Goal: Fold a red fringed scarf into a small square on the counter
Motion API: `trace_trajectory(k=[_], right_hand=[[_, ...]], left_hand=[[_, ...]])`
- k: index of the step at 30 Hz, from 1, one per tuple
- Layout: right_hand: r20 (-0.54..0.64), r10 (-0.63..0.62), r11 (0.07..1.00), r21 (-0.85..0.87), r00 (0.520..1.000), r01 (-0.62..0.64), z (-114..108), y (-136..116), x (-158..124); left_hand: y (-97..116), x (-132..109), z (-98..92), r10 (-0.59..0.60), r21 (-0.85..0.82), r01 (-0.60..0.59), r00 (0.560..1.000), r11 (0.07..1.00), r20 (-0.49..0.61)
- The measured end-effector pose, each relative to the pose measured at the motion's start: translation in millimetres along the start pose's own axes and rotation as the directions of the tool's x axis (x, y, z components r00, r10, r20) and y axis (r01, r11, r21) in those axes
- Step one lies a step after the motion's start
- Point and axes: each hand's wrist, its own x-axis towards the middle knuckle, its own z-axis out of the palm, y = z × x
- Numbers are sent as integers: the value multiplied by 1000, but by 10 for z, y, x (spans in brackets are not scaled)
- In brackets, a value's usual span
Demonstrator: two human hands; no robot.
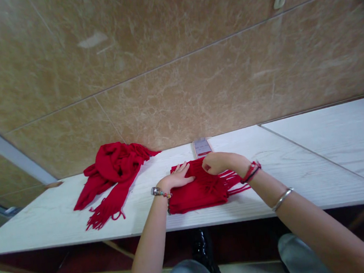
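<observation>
A folded red scarf (197, 195) lies on the white tabletop (152, 199), its fringe spread out to the right. My left hand (177, 177) rests on the scarf's left part with the fingers stretched out and apart. Over the upper right part of the scarf is my right hand (216, 163), its fingers curled in; red fabric shows at the fingers, and it appears to grip the scarf's fringe end. A second red scarf (117, 164) sits crumpled at the left, against the wall, touched by neither hand.
Behind the folded scarf, a phone (201, 147) lies near the wall. The brown tiled wall (172, 99) bounds the tabletop at the back. Below the front edge are dark red shelves (93, 258), a black shoe (202, 248) and my knees.
</observation>
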Motion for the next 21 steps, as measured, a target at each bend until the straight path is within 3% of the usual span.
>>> trace_trajectory(k=[4,6,9,11,14,17,21], right_hand=[[80,102,995,-8,992,-102,-140,76,-177],[38,103,995,-6,994,-103,-186,70,-221],[-141,-12,1000,26,990,16,-192,-15,-198],[-190,-105,992,48,976,116,-141,-99,-130],[-115,-154,986,42,981,160,-22,-186,-13],[-61,-65,998,3,996,66,44,-179,25],[48,22,999,-26,999,-21,-32,-72,-100]], left_hand=[[-17,12,10,8,-10,-8,1000,1000,1],[-25,23,13,9,-11,-9,1000,1000,-7],[-31,35,15,4,-9,-5,1000,1000,-15],[-30,36,14,1,-5,-2,1000,1000,-15],[-32,32,13,-5,-9,5,1000,1000,-3],[-37,23,11,-7,-16,7,1000,1000,5],[-27,9,3,-28,-9,28,1000,1000,14]])
